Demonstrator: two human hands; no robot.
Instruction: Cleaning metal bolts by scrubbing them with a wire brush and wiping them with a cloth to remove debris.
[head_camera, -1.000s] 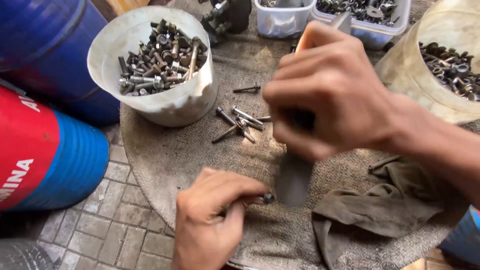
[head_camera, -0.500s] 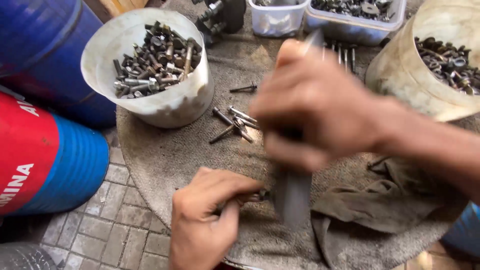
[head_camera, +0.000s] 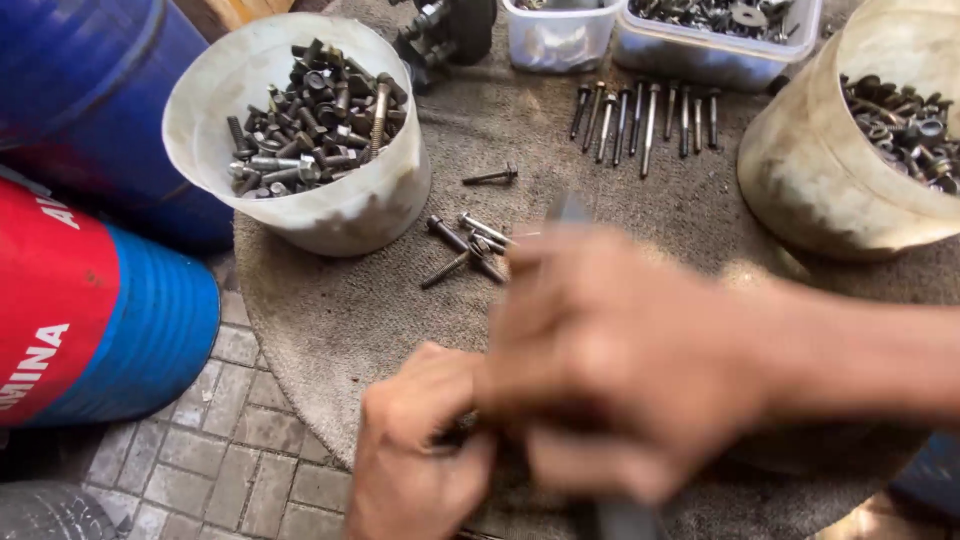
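Observation:
My left hand rests low on the round, cloth-covered work surface and pinches a small bolt that is mostly hidden under my fingers. My right hand is blurred with motion just above and right of it, gripping a dark flat metal tool whose ends stick out above and below the fist. A few loose bolts lie on the surface beyond my hands.
A white bucket of bolts stands at the upper left, a beige bucket of nuts at the right. A row of long bolts lies before two clear plastic tubs. Blue and red drums stand left, above brick floor.
My right hand has swung down with the tool from above the loose bolts to right over my left hand. My left hand has stayed put on the bolt.

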